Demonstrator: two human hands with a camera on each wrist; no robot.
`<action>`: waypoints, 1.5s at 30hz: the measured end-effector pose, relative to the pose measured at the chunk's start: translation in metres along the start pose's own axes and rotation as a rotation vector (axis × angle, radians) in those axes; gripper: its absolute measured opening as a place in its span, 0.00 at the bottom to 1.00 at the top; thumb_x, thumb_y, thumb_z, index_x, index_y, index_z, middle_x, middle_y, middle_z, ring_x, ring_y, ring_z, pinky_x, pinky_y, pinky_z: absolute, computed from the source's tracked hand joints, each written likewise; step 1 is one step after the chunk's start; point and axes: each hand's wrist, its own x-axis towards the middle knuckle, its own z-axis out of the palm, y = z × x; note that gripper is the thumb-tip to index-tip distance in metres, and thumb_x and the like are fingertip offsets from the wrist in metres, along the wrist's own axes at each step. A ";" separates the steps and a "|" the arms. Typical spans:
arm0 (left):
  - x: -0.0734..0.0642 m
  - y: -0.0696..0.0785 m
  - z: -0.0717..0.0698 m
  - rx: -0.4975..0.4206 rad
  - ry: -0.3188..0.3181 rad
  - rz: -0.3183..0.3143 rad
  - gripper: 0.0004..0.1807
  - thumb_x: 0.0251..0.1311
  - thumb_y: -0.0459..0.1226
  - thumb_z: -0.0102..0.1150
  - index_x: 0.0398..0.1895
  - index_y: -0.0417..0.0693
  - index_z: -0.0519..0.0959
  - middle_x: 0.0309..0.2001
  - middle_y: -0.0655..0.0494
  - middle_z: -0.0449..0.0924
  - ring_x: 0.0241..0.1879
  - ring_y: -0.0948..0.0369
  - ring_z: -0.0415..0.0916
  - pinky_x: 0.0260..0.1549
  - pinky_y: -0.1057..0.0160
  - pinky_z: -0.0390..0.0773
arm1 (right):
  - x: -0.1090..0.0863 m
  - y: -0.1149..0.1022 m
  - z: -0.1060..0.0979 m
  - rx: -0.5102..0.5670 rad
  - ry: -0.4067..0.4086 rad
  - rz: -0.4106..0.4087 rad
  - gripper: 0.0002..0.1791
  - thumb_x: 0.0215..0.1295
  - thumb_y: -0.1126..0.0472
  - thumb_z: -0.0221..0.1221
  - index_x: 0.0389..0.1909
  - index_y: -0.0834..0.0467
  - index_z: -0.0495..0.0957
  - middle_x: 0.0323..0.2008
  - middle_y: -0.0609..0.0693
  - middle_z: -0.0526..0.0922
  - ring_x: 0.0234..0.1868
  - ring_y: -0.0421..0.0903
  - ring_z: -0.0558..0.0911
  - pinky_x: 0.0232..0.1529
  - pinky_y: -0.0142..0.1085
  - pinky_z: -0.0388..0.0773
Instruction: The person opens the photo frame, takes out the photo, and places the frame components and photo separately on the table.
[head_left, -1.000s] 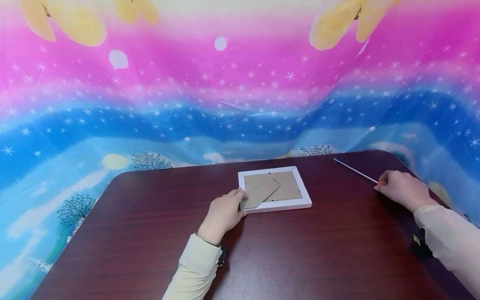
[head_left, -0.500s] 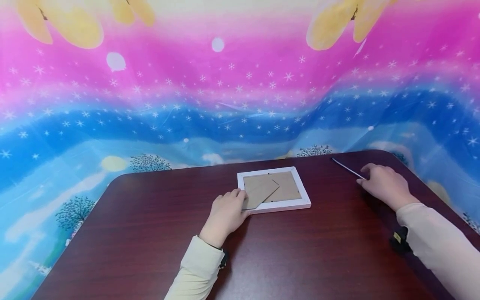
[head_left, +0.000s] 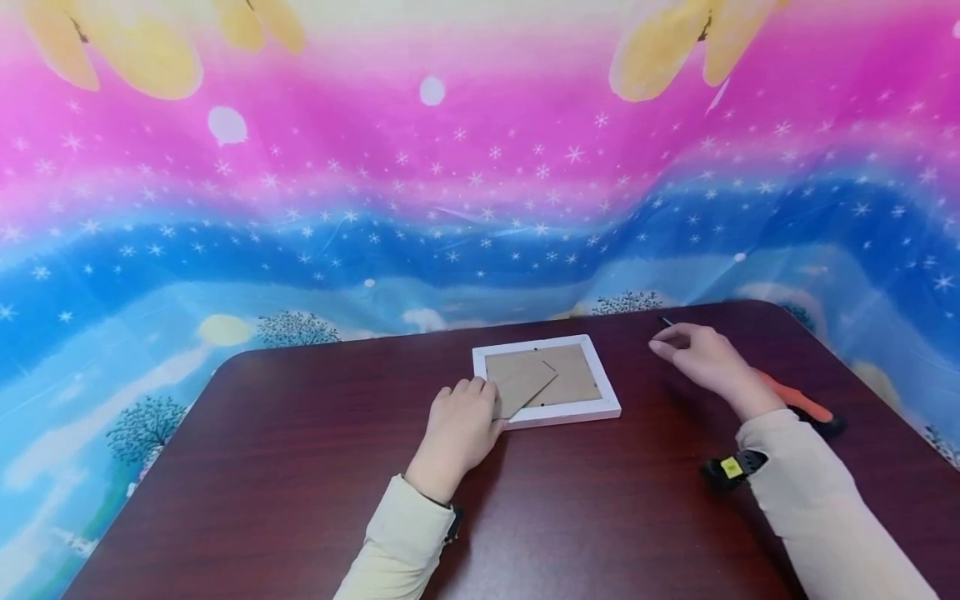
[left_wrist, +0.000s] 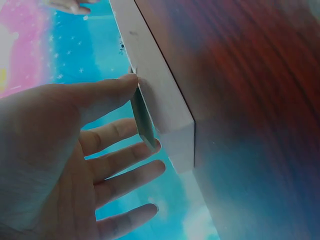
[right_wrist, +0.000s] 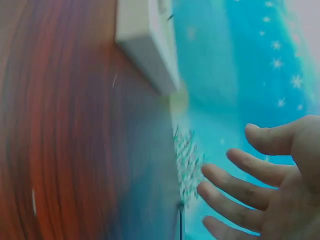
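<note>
A white picture frame (head_left: 603, 392) lies back side up on the table, its brown backing board and stand flap (head_left: 521, 387) showing. My left hand (head_left: 459, 429) holds its near left corner. In the left wrist view the thumb and the first fingers lie on either side of the flap (left_wrist: 142, 120). My right hand (head_left: 705, 358) hovers to the right of the frame with nothing in it, fingers spread and apart from everything in the right wrist view. Under the right forearm lies a screwdriver (head_left: 793, 393) with an orange and black handle; most of its shaft is hidden by the hand.
The dark reddish-brown table (head_left: 300, 467) has rounded far corners. A colourful printed cloth (head_left: 420, 167) with snowflakes and trees hangs right behind its far edge. Dark wrist straps (head_left: 731, 468) show at the sleeves.
My right hand has let go of the screwdriver, which stays on the table, and has moved left toward the picture frame. The left hand keeps its place at the frame's corner, shifting only slightly.
</note>
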 end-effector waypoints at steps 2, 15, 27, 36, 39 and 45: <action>0.000 0.002 0.001 0.011 0.008 0.009 0.20 0.61 0.52 0.66 0.46 0.49 0.78 0.42 0.54 0.79 0.44 0.56 0.77 0.40 0.56 0.76 | 0.001 -0.007 0.007 0.034 -0.026 -0.011 0.26 0.75 0.51 0.54 0.56 0.71 0.75 0.53 0.72 0.78 0.49 0.65 0.79 0.51 0.58 0.73; 0.010 0.026 0.002 0.042 0.040 0.111 0.21 0.63 0.53 0.64 0.51 0.51 0.80 0.52 0.57 0.79 0.55 0.58 0.74 0.48 0.57 0.75 | 0.002 -0.031 0.041 0.035 -0.184 0.035 0.25 0.74 0.53 0.54 0.54 0.72 0.76 0.35 0.59 0.83 0.33 0.50 0.80 0.36 0.44 0.77; 0.045 0.073 0.004 0.145 -0.010 0.221 0.21 0.66 0.54 0.59 0.55 0.53 0.80 0.52 0.59 0.79 0.53 0.61 0.75 0.47 0.60 0.77 | 0.002 -0.027 0.042 0.066 -0.177 -0.011 0.23 0.75 0.55 0.54 0.52 0.74 0.77 0.34 0.60 0.85 0.29 0.48 0.80 0.33 0.40 0.76; 0.052 0.083 0.011 0.185 0.054 0.259 0.14 0.66 0.42 0.61 0.53 0.53 0.81 0.48 0.59 0.80 0.50 0.63 0.76 0.41 0.63 0.78 | 0.002 -0.030 0.040 0.063 -0.197 -0.021 0.24 0.75 0.55 0.53 0.54 0.74 0.76 0.34 0.58 0.84 0.30 0.48 0.80 0.35 0.41 0.77; 0.052 0.085 0.011 0.197 0.054 0.272 0.14 0.67 0.39 0.60 0.54 0.53 0.80 0.48 0.59 0.80 0.50 0.63 0.76 0.41 0.63 0.78 | 0.001 -0.030 0.039 0.060 -0.199 -0.018 0.24 0.75 0.54 0.53 0.54 0.74 0.76 0.34 0.59 0.84 0.30 0.48 0.80 0.36 0.43 0.77; 0.049 0.087 0.010 0.151 0.020 0.272 0.14 0.69 0.38 0.58 0.56 0.51 0.78 0.50 0.57 0.79 0.51 0.62 0.76 0.42 0.62 0.79 | 0.001 -0.029 0.037 0.055 -0.198 -0.018 0.23 0.75 0.54 0.53 0.53 0.73 0.77 0.34 0.57 0.84 0.30 0.47 0.80 0.35 0.41 0.77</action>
